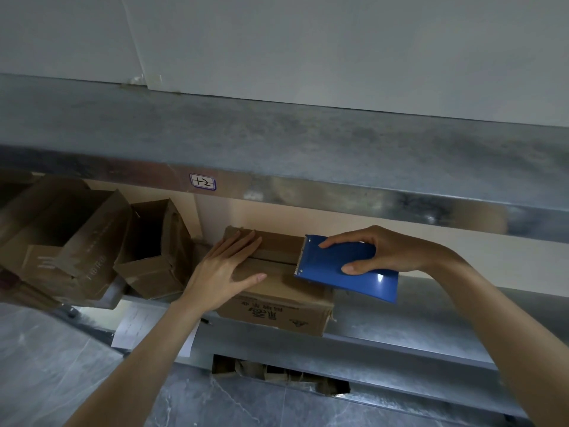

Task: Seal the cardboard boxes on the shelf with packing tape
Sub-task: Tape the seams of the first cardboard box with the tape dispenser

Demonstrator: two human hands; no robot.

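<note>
Two forearms (154,349) rise toward the closed cardboard box (277,303). The left hand (228,272) lies flat on its top, fingers straight, probably holding the flaps shut. The right hand (378,251) grips the blue tape dispenser (345,266), whose toothed edge meets the box's centre seam. Left of the box stands an open box (154,251); under it is the metal shelf (400,318); below, a grey floor (61,365).
</note>
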